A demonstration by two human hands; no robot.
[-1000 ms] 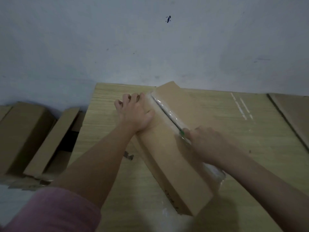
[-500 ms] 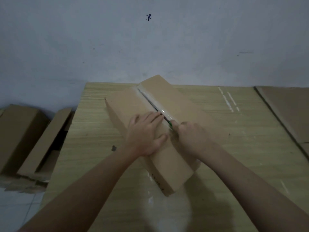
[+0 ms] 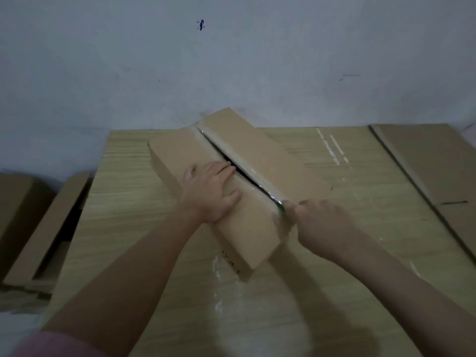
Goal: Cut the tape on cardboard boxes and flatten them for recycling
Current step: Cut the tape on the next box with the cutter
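Cutting the tape seam of a long cardboard box (image 3: pixel 247 222) on the table (image 3: pixel 134 202).

The left hand (image 3: pixel 210 193) is lying flat, fingers straight and together, pressing on the box's left flap beside the split seam. The right hand (image 3: pixel 320 220) is curling in a fist round a green-tipped cutter (image 3: pixel 281 207) at the seam's near end, forearm reaching in from the near right corner. The box is sitting diagonally mid-table, far end toward the table's back edge.

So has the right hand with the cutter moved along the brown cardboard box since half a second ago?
Yes. The right hand has slid toward the person along the brown cardboard box, from beside the left hand to the box's near end.
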